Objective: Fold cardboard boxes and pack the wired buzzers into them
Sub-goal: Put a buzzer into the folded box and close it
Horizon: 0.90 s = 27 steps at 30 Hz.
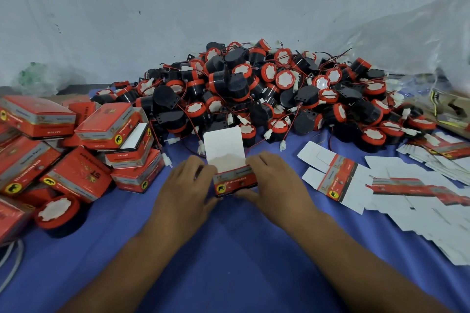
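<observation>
A small red cardboard box (235,180) stands on the blue cloth at centre, its white lid flap (223,145) pointing up and open. My left hand (188,185) grips its left side and my right hand (272,180) grips its right side, thumb along the lower front edge. Behind the box rises a big heap of black-and-red wired buzzers (267,91). What is inside the box is hidden.
Several folded red boxes (84,150) are piled at the left, with one loose buzzer (57,213) in front of them. Flat unfolded box blanks (396,185) lie spread at the right. A clear plastic bag (419,40) sits at the back right against the wall.
</observation>
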Available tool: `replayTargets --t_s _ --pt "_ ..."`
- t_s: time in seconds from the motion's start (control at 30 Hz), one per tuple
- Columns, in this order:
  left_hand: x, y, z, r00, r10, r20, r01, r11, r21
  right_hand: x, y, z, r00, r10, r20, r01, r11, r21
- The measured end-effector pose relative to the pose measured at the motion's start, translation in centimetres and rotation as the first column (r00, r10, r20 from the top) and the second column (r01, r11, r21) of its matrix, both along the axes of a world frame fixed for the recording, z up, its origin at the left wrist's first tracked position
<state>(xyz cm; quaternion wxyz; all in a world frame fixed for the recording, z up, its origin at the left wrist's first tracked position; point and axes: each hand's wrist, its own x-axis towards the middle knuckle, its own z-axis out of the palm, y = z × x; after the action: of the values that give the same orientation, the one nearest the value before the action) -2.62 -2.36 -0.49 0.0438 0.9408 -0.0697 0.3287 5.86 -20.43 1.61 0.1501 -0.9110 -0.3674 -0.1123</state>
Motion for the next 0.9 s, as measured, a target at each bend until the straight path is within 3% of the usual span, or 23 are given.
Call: replayTargets --t_s 0.13,0.2,0.3,0.4,0.57,0.73,0.9 --pt "-0.7 0.1 -1.3 0.976 -0.159 -0.151 0.092 0.922 -0.377 0.1 -0.1 -0.4 0.993 0.004 -0.117 -0.005 1.0 -0.011" --pt "-0.8 0.4 -1.6 0.969 -0.174 -0.175 0.056 0.845 -0.532 0.1 -0.4 -0.5 0.987 0.066 -0.146 -0.054 0.995 0.085" --pt "-0.5 0.6 -1.5 0.977 -0.138 -0.165 0.024 0.831 -0.555 0.4 -0.9 -0.4 0.967 0.134 -0.215 -0.066 0.953 0.296" --pt "-0.3 0.6 -1.3 0.975 -0.132 -0.179 0.007 0.82 -0.572 2.3 -1.4 -1.0 0.937 0.096 -0.335 0.064 0.898 0.436" --pt "-0.3 0.4 -1.2 0.979 -0.086 -0.187 -0.029 0.841 -0.54 7.6 -1.4 -1.3 0.926 -0.121 -0.357 0.249 0.908 0.337" --pt "-0.9 0.5 -1.3 0.976 -0.038 -0.216 -0.09 0.828 -0.554 11.2 1.0 -0.6 0.884 -0.123 -0.45 0.28 0.912 0.3" --pt "-0.8 0.7 -1.3 0.984 -0.005 -0.176 -0.106 0.782 -0.614 10.5 1.8 -0.5 0.847 -0.124 -0.518 0.419 0.755 0.504"
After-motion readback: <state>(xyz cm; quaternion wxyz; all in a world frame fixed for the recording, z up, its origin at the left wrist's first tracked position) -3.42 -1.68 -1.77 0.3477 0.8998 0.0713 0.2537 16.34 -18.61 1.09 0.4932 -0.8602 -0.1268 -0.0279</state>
